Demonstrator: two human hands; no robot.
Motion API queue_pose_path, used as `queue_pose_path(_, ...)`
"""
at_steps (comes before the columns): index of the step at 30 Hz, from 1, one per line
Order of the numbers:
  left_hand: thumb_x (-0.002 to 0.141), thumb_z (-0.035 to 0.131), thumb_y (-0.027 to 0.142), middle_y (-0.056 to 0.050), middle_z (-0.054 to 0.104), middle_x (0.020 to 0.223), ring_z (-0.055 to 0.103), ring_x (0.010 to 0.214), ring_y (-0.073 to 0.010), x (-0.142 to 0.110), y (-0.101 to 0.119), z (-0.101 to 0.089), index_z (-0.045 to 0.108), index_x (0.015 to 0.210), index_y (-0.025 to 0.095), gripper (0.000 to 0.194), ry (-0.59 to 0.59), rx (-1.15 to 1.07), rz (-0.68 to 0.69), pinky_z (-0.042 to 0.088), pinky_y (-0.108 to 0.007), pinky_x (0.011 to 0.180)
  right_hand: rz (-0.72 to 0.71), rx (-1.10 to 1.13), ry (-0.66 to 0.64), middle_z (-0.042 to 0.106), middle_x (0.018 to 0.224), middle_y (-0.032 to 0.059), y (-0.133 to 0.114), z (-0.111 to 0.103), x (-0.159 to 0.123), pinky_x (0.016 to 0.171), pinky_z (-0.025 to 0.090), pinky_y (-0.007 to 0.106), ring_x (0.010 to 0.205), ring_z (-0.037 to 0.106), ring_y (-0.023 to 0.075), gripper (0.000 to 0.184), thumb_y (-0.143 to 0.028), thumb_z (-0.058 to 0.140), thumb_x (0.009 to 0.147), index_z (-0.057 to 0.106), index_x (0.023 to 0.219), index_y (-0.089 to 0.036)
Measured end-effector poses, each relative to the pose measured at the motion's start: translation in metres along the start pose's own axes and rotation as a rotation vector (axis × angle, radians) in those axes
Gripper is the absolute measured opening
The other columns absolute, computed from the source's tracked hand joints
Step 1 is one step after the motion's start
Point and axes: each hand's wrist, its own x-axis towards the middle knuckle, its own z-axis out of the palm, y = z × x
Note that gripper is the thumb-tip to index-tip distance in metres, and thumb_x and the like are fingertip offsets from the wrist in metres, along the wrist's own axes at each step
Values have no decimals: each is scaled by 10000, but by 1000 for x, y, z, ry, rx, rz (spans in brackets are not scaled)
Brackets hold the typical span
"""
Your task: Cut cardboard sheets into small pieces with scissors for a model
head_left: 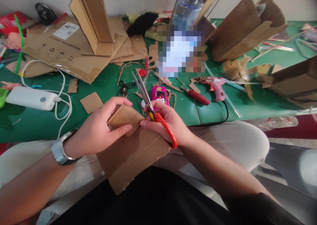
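My left hand (99, 127), with a metal watch on its wrist, is closed on a small folded piece of cardboard (126, 115), thumb in front and fingers behind. Under it a larger cardboard sheet (133, 155) with rough edges hangs over my lap. My right hand (168, 122) holds scissors (162, 124) with orange-red handles, blades slightly apart and pointing up and away. Its thumb and finger also pinch the right edge of the small cardboard piece. Whether the two cardboard parts are joined cannot be made out.
Behind my hands, the green table (178, 114) bears a pink gadget (160, 95), a red-handled tool (198, 96), a pink glue gun (217, 88) and a white power bank (31, 98) with cable. Flattened boxes (74, 63), a water bottle (187, 9) and cardboard structures (235, 40) stand farther back.
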Motion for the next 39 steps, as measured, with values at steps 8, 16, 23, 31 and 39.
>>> queue_pose_path(8, 943, 819, 431, -84, 729, 1257, 774, 988, -270, 1, -3, -1, 580, 1401, 292, 534, -60, -150, -80, 644, -355, 779, -14, 24, -43, 631, 810, -53, 3, -1, -1, 577, 448, 238, 677, 577, 125, 507, -317, 1021, 707, 612, 992, -227)
queue_pose_path(16, 936, 849, 429, -68, 761, 1235, 799, 975, -267, -5, -1, 1, 551, 1453, 320, 606, -54, -236, -108, 645, -340, 786, -24, 96, -71, 636, 844, -57, 1, 2, -7, 619, 479, 227, 712, 586, 117, 522, -259, 1037, 699, 618, 1010, -229)
queue_pose_path(23, 954, 828, 492, -67, 764, 1306, 785, 1125, -283, -12, 11, 1, 589, 1387, 301, 531, 12, -46, -91, 626, -343, 904, -119, 79, -78, 619, 782, -71, 0, 5, -11, 632, 458, 220, 678, 551, 100, 497, -228, 1031, 732, 622, 1013, -225)
queue_pose_path(31, 954, 772, 361, 9, 784, 950, 773, 779, -195, -10, 26, -2, 608, 1147, 252, 275, 60, 129, 9, 553, -260, 660, -96, 68, -9, 652, 785, -58, 3, 10, -12, 642, 506, 238, 690, 610, 120, 531, -296, 1052, 694, 621, 998, -237)
queue_pose_path(39, 955, 731, 152, -18, 823, 960, 813, 834, -212, -20, 34, 12, 619, 1130, 240, 226, 268, 308, 228, 635, -298, 769, -101, -32, 88, 666, 749, -56, -2, 15, -16, 607, 472, 272, 648, 591, 142, 556, -372, 1044, 697, 612, 1027, -254)
